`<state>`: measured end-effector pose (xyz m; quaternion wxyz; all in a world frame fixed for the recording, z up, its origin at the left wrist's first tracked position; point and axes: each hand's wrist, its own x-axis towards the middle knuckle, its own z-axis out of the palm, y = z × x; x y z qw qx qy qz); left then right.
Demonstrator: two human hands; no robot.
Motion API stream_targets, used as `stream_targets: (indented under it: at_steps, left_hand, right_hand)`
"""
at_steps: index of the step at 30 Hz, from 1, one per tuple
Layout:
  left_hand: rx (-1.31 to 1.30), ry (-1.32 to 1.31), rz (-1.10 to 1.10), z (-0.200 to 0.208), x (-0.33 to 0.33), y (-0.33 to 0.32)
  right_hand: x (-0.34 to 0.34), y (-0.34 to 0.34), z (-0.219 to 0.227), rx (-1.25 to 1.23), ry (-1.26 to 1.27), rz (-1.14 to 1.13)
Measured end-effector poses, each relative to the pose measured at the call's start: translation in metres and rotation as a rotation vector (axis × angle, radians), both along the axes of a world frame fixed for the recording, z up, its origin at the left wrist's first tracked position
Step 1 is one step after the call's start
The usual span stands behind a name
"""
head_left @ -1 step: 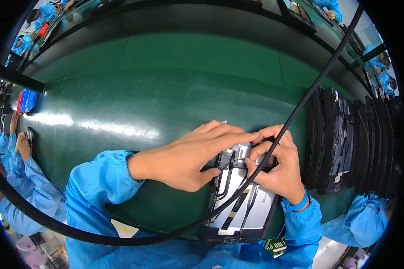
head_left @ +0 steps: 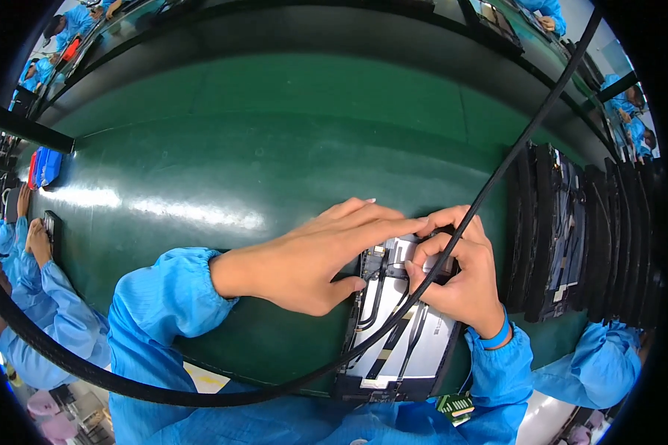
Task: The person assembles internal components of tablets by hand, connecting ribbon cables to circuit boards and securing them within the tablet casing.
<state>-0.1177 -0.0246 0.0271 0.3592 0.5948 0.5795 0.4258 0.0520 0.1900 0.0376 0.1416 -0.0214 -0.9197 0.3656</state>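
An opened tablet [head_left: 432,345] with a black frame and a silvery-white inside lies on the bench at its near edge. Black cables and dark strips run lengthwise across it. My left hand [head_left: 312,259] comes from the left, fingers stretched over the tablet's far end, its thumb at the left edge. The left fingertips meet my right fingers at the far right corner. My right hand [head_left: 464,274] is curled over the right side, thumb and finger drawn together in a pinch near the black part inside. Whatever lies between those fingertips is too small to make out.
A thick black cable [head_left: 531,130] crosses the view in front of my right hand and the tablet. Several black-framed units [head_left: 564,237] stand in a row at the right. A blue bin [head_left: 47,167] sits far left on the green bench [head_left: 200,163]. Co-workers' sleeves [head_left: 594,363] flank me.
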Motion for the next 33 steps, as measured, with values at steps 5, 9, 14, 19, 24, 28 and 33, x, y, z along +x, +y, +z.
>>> stream_targets:
  at_steps: [5,9,14,19,24,28,33]
  left_hand:
    - [0.006,0.02,-0.005,0.002,0.001,0.0]
    - [0.003,0.031,0.01,0.004,0.003,0.0]
    - [-0.015,0.034,0.035,0.004,0.006,0.0]
    - [0.008,0.126,0.089,0.0,0.011,-0.002]
    - [0.017,0.121,0.097,-0.001,0.012,-0.003]
    - [0.108,0.192,0.167,-0.004,0.018,-0.006]
    - [0.176,0.226,0.316,-0.01,0.032,-0.017]
  right_hand:
    - [0.0,-0.002,-0.001,-0.015,-0.006,-0.007]
    - [-0.001,-0.001,0.0,-0.018,-0.002,0.005]
    - [-0.001,0.002,0.006,0.009,-0.013,0.067]
    - [-0.001,0.003,0.013,0.015,-0.077,0.129]
    - [0.0,0.005,0.016,0.023,-0.124,0.184]
    - [0.0,0.003,0.017,0.02,-0.121,0.194]
    - [0.001,0.004,0.012,0.022,-0.096,0.16]
